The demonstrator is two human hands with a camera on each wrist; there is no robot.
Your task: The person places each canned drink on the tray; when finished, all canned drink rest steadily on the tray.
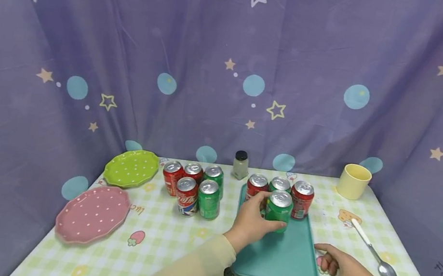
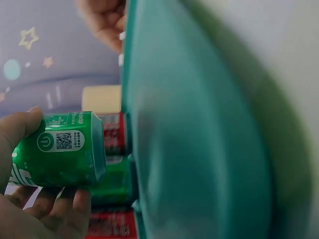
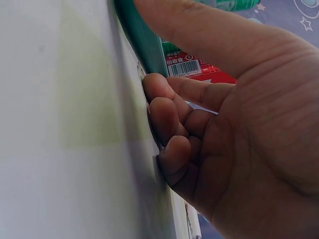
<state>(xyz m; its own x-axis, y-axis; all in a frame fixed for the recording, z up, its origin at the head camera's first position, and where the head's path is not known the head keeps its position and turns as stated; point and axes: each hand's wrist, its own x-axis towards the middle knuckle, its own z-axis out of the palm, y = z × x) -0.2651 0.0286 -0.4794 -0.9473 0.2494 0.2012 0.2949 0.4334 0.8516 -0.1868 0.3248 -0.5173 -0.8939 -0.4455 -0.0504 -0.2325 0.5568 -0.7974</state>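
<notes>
Within left hand (image 1: 250, 222): green can (image 1: 278, 210).

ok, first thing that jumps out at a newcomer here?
The left hand gripping a green can on the teal tray at table centre, in front of three more cans along the tray's far end. The right hand rests at the tray's near right corner. Left of the tray stands a cluster of five cans, then a green plate and a pink plate.
</notes>
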